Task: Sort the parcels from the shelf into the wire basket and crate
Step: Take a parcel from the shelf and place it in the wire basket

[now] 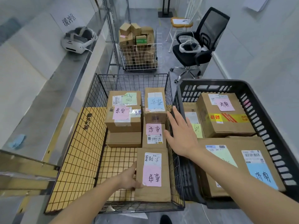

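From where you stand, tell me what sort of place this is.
Probably a parcel sorting room: labelled cardboard parcels fill a black wire basket and a plastic crate, and a white cart behind holds more boxes.

Wire basket (90,126) left of crate (262,101)

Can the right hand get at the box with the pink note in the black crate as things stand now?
Probably yes: the right hand is open and holds nothing, the black crate is open-topped, and nothing covers that box.
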A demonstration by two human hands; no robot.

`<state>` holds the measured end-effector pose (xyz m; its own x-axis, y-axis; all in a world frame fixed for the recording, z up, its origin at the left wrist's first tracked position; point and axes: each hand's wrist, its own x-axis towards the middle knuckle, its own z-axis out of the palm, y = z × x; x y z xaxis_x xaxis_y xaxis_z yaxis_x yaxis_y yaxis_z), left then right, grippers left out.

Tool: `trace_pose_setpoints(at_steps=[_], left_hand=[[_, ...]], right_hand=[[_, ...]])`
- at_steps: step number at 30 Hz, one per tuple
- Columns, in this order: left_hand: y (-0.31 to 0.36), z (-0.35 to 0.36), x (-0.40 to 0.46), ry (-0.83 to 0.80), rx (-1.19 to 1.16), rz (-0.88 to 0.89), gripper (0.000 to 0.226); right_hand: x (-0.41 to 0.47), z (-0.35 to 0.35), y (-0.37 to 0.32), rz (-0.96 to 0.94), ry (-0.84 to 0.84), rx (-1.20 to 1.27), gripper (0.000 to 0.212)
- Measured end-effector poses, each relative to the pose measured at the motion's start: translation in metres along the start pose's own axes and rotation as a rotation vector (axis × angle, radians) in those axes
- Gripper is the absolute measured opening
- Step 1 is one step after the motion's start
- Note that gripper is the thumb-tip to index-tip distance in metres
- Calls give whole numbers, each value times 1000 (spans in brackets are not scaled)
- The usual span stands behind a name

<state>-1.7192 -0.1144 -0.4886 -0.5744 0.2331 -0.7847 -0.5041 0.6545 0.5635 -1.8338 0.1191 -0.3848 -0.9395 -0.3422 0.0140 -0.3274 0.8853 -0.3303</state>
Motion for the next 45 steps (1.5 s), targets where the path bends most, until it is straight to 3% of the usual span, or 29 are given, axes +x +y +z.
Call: trace_pose_setpoints(at_steps=[5,7,16,23,33,45], left_hand=[[11,-8,-11,82,131,-38,118],[25,-18,-25,163,213,-13,114],[72,-89,-145,699,488,83,90],[98,-101,-295,1104,598,-43,89],[102,32,-527,1591,477,-379,82],[28,261,-751,1847,278,-855,77]], right_hand=[[-2,-9,-3,0,-30,-38,75],[-1,-14,-5,2,-54,-74,77],[1,-79,-60,-101,-87,-168,79],[7,-164,-154,-417,-40,-122,77],[-122,-247,-294,-927,34,96,67],[-358,-281,-443,-1380,-31,262,68]])
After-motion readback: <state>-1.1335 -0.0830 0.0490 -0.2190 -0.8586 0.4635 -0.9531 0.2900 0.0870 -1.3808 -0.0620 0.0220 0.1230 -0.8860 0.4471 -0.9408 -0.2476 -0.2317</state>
